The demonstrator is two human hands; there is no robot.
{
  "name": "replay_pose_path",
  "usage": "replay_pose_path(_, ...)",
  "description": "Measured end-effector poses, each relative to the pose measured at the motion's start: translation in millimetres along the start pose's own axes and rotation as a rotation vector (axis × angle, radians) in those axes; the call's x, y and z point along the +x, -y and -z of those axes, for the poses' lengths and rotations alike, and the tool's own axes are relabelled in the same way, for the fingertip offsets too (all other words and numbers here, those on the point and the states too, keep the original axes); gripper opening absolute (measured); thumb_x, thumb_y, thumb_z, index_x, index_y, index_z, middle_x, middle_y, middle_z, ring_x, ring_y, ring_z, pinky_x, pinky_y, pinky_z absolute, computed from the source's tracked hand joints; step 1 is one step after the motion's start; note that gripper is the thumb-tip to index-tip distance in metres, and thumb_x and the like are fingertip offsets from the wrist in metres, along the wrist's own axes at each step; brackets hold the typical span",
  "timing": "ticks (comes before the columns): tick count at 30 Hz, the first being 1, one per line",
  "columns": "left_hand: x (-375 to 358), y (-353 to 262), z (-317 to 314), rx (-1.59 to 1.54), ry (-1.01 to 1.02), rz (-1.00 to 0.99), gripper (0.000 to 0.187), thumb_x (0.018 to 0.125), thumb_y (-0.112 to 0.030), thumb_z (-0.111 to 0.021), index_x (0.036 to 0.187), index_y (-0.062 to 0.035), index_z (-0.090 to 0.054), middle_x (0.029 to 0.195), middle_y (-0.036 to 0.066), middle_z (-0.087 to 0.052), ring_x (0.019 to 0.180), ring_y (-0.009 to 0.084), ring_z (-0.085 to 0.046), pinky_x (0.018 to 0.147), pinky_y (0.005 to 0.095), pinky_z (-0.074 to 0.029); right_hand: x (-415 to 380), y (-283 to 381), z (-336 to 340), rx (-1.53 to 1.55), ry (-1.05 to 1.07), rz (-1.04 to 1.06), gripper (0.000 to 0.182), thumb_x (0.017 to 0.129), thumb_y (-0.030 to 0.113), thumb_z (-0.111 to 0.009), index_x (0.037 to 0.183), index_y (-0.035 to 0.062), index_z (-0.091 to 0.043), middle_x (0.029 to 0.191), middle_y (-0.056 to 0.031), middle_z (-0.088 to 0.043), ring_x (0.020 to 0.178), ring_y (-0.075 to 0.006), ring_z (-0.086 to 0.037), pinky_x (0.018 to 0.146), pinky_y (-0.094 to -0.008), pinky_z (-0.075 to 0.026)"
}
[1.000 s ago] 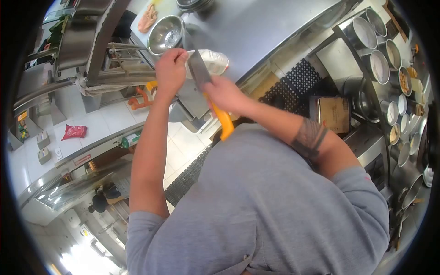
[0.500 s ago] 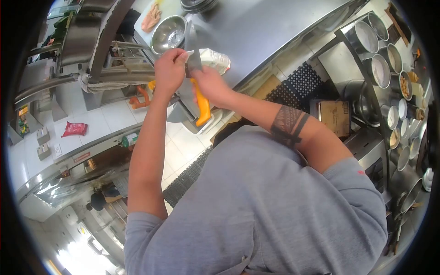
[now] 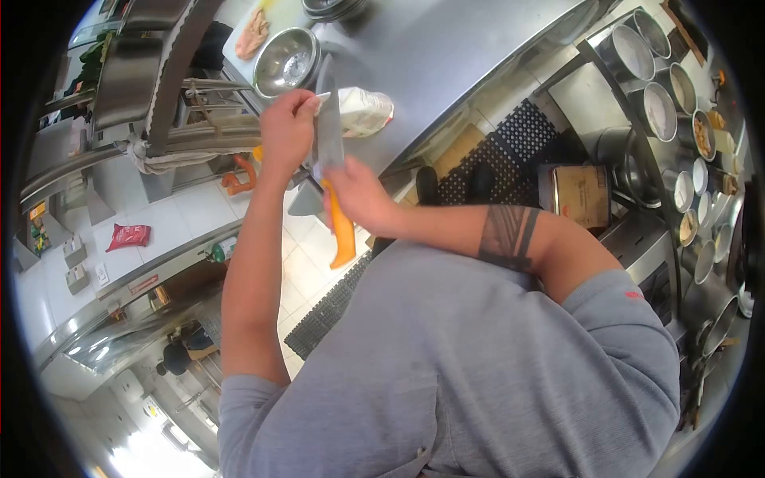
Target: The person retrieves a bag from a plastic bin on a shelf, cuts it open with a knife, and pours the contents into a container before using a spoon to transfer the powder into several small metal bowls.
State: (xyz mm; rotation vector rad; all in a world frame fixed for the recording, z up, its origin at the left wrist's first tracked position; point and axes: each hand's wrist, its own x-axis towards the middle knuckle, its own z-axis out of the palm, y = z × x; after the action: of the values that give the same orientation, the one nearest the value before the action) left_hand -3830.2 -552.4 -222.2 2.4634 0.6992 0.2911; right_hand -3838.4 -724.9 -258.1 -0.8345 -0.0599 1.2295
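Note:
My right hand (image 3: 362,195) is closed around the yellow handle of a large kitchen knife (image 3: 328,127), its blade pointing away from me. A white plastic bag (image 3: 366,111) with some print lies on the steel counter, just right of the blade. My left hand (image 3: 287,131) is closed in a pinch left of the blade. A bit of white shows at its fingertips and seems to be part of the bag, though the knife hides the join. Beyond my left hand sits a steel bowl (image 3: 287,62).
A piece of raw meat (image 3: 252,34) rests on a white board at the back left, near stacked bowls (image 3: 335,8). Pots (image 3: 628,54) fill a rack on the right. A red packet (image 3: 128,236) lies on the left counter. A cardboard box (image 3: 580,193) stands at right.
My right hand has drawn the knife back toward my body, so more of the blade shows beside the bag. My left hand has shifted slightly left.

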Motion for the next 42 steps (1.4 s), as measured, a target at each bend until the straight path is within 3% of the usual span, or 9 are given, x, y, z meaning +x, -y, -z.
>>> replay_pose_path(5,-5,-20,6,-0.026,0.02,0.097,0.016,0.096,-0.015,-0.071,0.104,-0.0017,-0.076,0.092,0.015,-0.075,0.078,0.0237,-0.07,0.076,0.0369,-0.055,40,9,2,0.141,-0.045,0.08,0.023,0.108,0.023,-0.046,0.119,0.0022,-0.047,0.076,-0.0113,-0.061,0.056,-0.0266,-0.065,0.05,-0.0411,-0.055)
replay_pose_path(8,-3,-6,3,0.076,0.001,-0.003,0.016,0.095,-0.014,-0.072,0.104,-0.002,-0.076,0.095,0.016,-0.075,0.082,0.0271,-0.071,0.077,0.0377,-0.055,1,-14,-9,0.082,0.012,-0.057,0.022,0.109,0.024,-0.045,0.118,0.0035,-0.046,0.077,-0.0123,-0.061,0.056,-0.0274,-0.065,0.051,-0.041,-0.056)
replay_pose_path(18,-6,-7,7,0.083,-0.008,-0.02,0.018,0.094,-0.016,-0.072,0.103,-0.0014,-0.076,0.094,0.016,-0.074,0.083,0.0304,-0.071,0.078,0.0392,-0.055,13,-25,-15,0.148,0.113,-0.036,0.018,0.113,0.022,-0.041,0.124,0.0074,-0.039,0.087,-0.0117,-0.061,0.068,-0.0273,-0.069,0.062,-0.0414,-0.058)
replay_pose_path(25,0,-33,14,-0.152,0.033,0.128,0.018,0.1,-0.017,-0.069,0.107,-0.0014,-0.075,0.083,0.011,-0.075,0.076,0.0148,-0.073,0.073,0.0316,-0.055,50,-11,-24,0.235,0.12,0.086,0.022,0.114,0.026,-0.041,0.123,0.0059,-0.04,0.091,-0.0117,-0.058,0.069,-0.0255,-0.066,0.066,-0.046,-0.063)
replay_pose_path(29,4,-36,45,-0.079,-0.149,0.074,0.019,0.101,-0.018,-0.07,0.108,-0.0006,-0.076,0.087,0.006,-0.076,0.079,0.0107,-0.07,0.074,0.0284,-0.055,30,-12,-19,0.233,0.056,-0.083,0.025,0.115,0.027,-0.044,0.125,0.005,-0.042,0.087,-0.0104,-0.06,0.069,-0.0248,-0.066,0.07,-0.0427,-0.062)
replay_pose_path(32,-3,-7,76,-0.201,-0.289,0.062,0.023,0.102,-0.02,-0.072,0.112,0.0001,-0.075,0.093,0.006,-0.077,0.084,0.0104,-0.07,0.078,0.027,-0.054,25,-14,3,0.063,0.069,-0.056,0.023,0.115,0.028,-0.044,0.123,0.007,-0.043,0.085,-0.0088,-0.058,0.065,-0.0235,-0.064,0.066,-0.0414,-0.061)
replay_pose_path(34,-19,21,97,-0.319,-0.376,0.106,0.025,0.102,-0.021,-0.073,0.114,0.0005,-0.075,0.096,0.005,-0.078,0.088,0.0107,-0.07,0.083,0.0258,-0.053,18,-5,20,-0.42,0.032,0.083,0.024,0.114,0.031,-0.045,0.116,0.0069,-0.047,0.079,-0.012,-0.061,0.066,-0.0287,-0.067,0.062,-0.0441,-0.057)
replay_pose_path(37,-62,51,121,-0.391,-0.494,0.24,0.023,0.103,-0.019,-0.073,0.113,0.0004,-0.075,0.096,0.005,-0.077,0.089,0.0107,-0.07,0.085,0.0259,-0.053,17,15,53,-1.049,-0.043,0.321,0.028,0.109,0.03,-0.055,0.105,0.0024,-0.05,0.078,-0.0253,-0.064,0.072,-0.05,-0.064,0.065,-0.055,-0.049)
replay_pose_path(42,-148,144,133,-0.193,-0.634,0.363,0.021,0.103,-0.015,-0.071,0.113,0.0023,-0.074,0.097,0.006,-0.077,0.091,0.0114,-0.069,0.087,0.0266,-0.052,-6,43,49,-1.508,0.208,0.247,0.024,0.105,0.025,-0.057,0.099,0.0011,-0.056,0.081,-0.0246,-0.067,0.078,-0.051,-0.064,0.07,-0.0573,-0.051)
